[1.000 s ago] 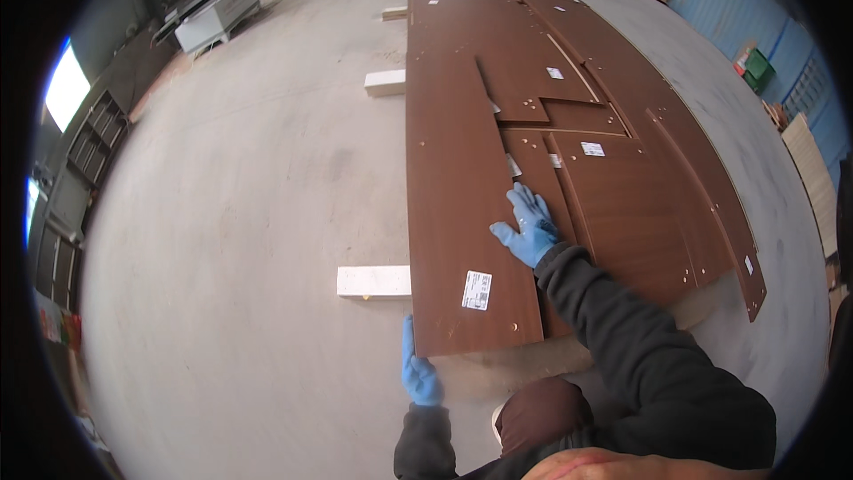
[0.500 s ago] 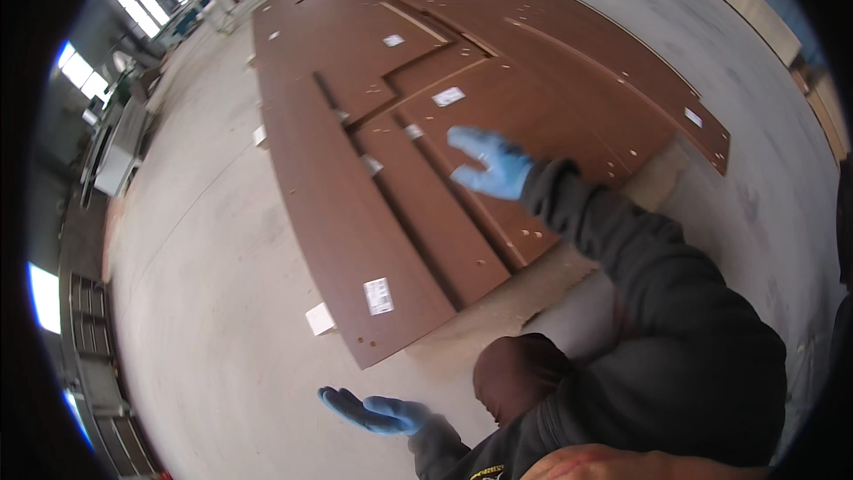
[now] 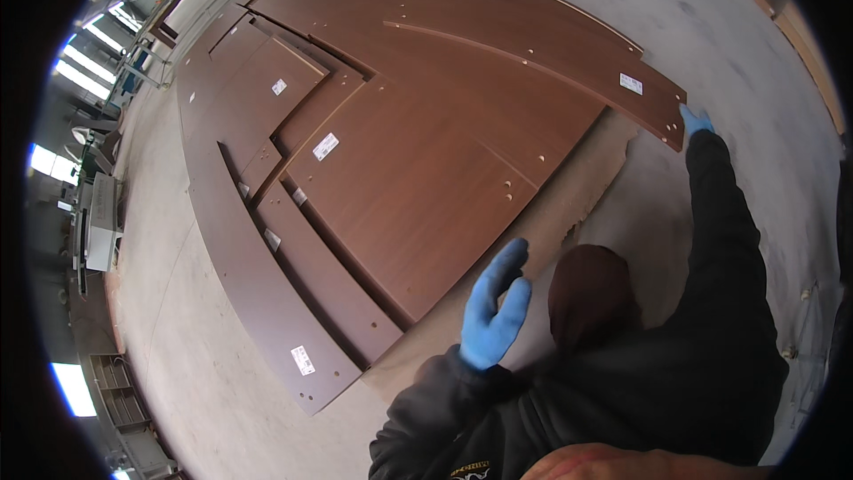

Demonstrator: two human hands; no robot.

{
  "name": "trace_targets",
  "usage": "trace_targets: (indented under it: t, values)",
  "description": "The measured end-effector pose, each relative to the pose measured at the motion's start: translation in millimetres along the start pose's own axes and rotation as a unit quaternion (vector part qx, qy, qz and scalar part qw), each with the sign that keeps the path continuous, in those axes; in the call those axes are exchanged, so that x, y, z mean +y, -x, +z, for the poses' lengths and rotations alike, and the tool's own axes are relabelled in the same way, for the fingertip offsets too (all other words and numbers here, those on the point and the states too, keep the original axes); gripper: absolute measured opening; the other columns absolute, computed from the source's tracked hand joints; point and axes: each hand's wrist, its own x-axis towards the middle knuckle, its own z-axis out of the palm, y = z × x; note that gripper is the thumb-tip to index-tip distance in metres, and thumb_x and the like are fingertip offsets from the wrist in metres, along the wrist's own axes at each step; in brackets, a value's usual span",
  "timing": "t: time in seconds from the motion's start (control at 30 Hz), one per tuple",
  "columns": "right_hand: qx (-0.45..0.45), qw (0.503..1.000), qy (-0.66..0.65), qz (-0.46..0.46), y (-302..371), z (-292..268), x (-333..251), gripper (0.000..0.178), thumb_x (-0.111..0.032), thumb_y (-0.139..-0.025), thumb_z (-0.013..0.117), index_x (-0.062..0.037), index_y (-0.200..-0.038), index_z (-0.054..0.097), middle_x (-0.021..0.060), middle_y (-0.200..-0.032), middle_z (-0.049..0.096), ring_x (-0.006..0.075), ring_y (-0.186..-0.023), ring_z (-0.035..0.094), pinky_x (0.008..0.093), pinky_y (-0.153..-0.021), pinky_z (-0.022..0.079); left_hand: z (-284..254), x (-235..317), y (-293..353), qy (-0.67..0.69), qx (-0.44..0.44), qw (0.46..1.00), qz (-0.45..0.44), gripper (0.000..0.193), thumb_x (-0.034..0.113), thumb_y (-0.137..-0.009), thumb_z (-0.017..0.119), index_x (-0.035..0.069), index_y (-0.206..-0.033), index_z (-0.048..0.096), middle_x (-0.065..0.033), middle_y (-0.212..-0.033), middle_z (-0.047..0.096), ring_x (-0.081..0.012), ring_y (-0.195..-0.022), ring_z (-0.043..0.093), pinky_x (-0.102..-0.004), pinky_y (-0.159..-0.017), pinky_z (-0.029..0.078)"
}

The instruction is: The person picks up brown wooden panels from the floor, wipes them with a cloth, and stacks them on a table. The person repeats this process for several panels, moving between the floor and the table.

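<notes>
Long brown laminate panel, smooth, drilled holes, white label, lay atop flat board stack on concrete floor. Right hand touched its corner, grip unclear. Left hand hovered spread, empty, over cardboard sheet.

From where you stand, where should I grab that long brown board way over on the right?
Probably at its near corner, where the right hand already touches the long board. That end overhangs the cardboard sheet, so fingers could slip under from the concrete-floor side. The left hand hovers open, free to steady its long edge.
</notes>
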Motion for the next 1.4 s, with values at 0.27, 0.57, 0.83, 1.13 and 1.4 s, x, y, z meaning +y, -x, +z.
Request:
trace_targets:
  t: [0.27, 0.57, 0.83, 1.13, 1.4]
  values:
    - [-0.366, 0.779, -0.496, 0.11, 32.9, -1.5, 25.6, 0.068, -0.047, -0.102, 0.064, -0.0088, -0.154, 0.044, 0.0148, -0.144, 0.06, 0.03, -0.124, 0.064, 0.0439, -0.102, 0.055, 69.9, -104.2, -137.6, 0.068, -0.037, 0.978, -0.192, 0.052, 0.027, -0.106, 0.062, 0.002, -0.151, 0.051, -0.0125, -0.145, 0.06, -0.0229, -0.131, 0.057, -0.0371, -0.109, 0.047]
    - [-0.428, 0.783, -0.409, 0.191, 212.9, -75.4, -14.8, 0.068, -0.049, -0.103, 0.059, -0.0068, -0.154, 0.043, 0.0134, -0.143, 0.06, 0.03, -0.127, 0.062, 0.0481, -0.102, 0.054, 164.5, -123.8, -203.9, 0.2, 0.055, 0.937, -0.282, 0.053, 0.033, -0.103, 0.066, -0.001, -0.142, 0.055, -0.0125, -0.135, 0.064, -0.0257, -0.122, 0.063, -0.0403, -0.1, 0.054]
    - [-0.3, 0.938, -0.154, 0.086, 211.2, -90.7, 0.2, 0.084, -0.066, -0.1, 0.056, -0.0055, -0.156, 0.041, 0.0154, -0.146, 0.057, 0.0291, -0.126, 0.062, 0.0469, -0.1, 0.053, 134.6, -107.2, -174.6, 0.275, 0.108, 0.94, -0.172, 0.043, 0.016, -0.1, 0.069, -0.005, -0.136, 0.056, -0.0148, -0.119, 0.069, -0.0243, -0.102, 0.069, -0.039, -0.088, 0.059]
    - [-0.532, 0.823, -0.199, -0.023, 242.7, -39.6, -81.4, 0.055, -0.044, -0.108, 0.056, 0.0044, -0.133, 0.064, 0.0099, -0.125, 0.07, 0.0206, -0.11, 0.069, 0.0329, -0.094, 0.057, 85.2, -57.6, -154.2, 0.266, 0.094, 0.954, -0.104, 0.051, 0.013, -0.097, 0.073, -0.008, -0.138, 0.051, -0.018, -0.131, 0.065, -0.0252, -0.115, 0.067, -0.0395, -0.101, 0.057]
    - [-0.513, 0.807, -0.278, -0.088, 344.3, -25.2, -85.4, 0.031, -0.028, -0.108, 0.061, 0.0005, -0.115, 0.071, 0.0009, -0.101, 0.07, 0.0071, -0.085, 0.063, 0.0265, -0.077, 0.053, 6.4, 6.0, -80.0, 0.224, 0.106, 0.965, -0.087, 0.054, 0.015, -0.096, 0.075, -0.01, -0.137, 0.051, -0.0188, -0.129, 0.067, -0.0249, -0.112, 0.069, -0.0385, -0.098, 0.059]
